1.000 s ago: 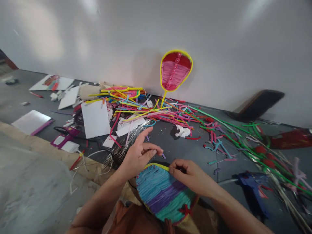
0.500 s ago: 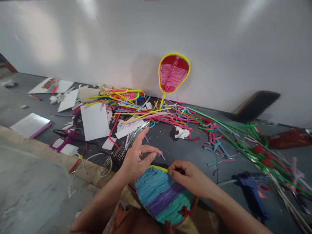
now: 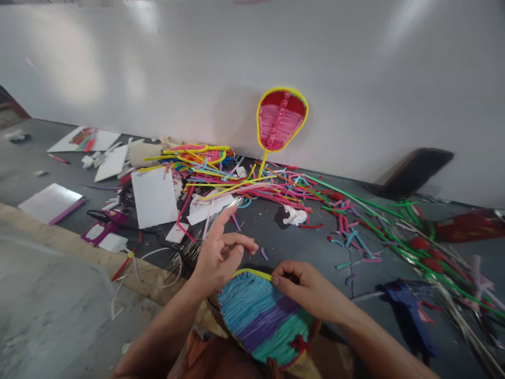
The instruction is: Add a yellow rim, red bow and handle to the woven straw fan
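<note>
Right hand [image 3: 310, 287] pinches yellow edging [image 3: 256, 272], striped panel [image 3: 258, 318] below those fingers; left hand [image 3: 221, 255] kinda spread, so lopsided tugging could peel that edging.

Left hand [image 3: 221, 252] has its index finger [image 3: 221, 223] extended; right hand [image 3: 295, 281] pinches.

No legible text, label, brand, number or sign anywhere in view.
</note>
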The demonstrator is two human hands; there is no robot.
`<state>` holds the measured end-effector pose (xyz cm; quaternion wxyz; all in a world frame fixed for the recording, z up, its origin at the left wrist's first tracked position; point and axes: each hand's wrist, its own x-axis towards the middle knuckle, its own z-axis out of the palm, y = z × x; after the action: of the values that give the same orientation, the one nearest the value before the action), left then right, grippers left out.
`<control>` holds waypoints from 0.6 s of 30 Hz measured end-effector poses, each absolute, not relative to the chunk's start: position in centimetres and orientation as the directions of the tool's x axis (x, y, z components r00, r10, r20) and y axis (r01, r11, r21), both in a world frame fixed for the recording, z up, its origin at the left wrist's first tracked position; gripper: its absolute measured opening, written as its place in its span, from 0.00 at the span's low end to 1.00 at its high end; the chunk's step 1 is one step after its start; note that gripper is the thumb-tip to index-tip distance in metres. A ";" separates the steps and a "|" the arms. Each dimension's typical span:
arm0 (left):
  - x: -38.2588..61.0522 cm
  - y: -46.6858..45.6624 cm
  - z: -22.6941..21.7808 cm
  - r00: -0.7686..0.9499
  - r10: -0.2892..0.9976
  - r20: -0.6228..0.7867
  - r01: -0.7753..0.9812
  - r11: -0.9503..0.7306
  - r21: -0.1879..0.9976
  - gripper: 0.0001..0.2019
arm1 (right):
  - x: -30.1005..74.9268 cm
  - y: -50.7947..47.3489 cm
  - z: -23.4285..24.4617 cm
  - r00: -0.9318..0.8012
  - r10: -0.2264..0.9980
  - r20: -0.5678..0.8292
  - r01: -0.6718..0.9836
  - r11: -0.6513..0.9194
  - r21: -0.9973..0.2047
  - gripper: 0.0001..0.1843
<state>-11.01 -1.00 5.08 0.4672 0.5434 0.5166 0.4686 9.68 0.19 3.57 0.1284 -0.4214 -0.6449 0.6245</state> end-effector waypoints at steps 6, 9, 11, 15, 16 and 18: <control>-11.4 -1.1 5.0 0.146 0.986 -0.084 0.362 0.026 0.932 0.33 | 9.7 0.2 3.5 -0.615 0.701 -0.360 0.388 -0.129 -0.913 0.11; -11.4 -1.2 5.7 0.322 0.933 -0.162 0.515 -0.029 0.856 0.29 | 9.8 0.3 3.6 -0.615 0.705 -0.352 0.391 -0.115 -0.913 0.10; -11.4 -1.3 6.0 0.432 0.883 -0.184 0.582 -0.117 0.805 0.25 | 9.8 0.3 3.6 -0.618 0.708 -0.343 0.387 -0.106 -0.916 0.10; -11.4 -1.2 5.9 0.552 0.820 -0.153 0.649 -0.307 0.696 0.14 | 10.1 0.3 3.6 -0.622 0.707 -0.337 0.389 -0.095 -0.916 0.11; -11.4 -1.1 5.8 0.572 0.808 -0.139 0.644 -0.338 0.687 0.12 | 10.1 0.3 3.6 -0.623 0.706 -0.335 0.392 -0.089 -0.916 0.11; -11.4 -1.0 5.7 0.609 0.787 -0.097 0.610 -0.386 0.692 0.10 | 10.1 0.3 3.6 -0.624 0.708 -0.331 0.403 -0.071 -0.912 0.11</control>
<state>-11.43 -1.04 5.68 0.3563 0.8231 0.4242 0.1248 10.14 0.33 3.60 0.1263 -0.4146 -0.6699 0.6028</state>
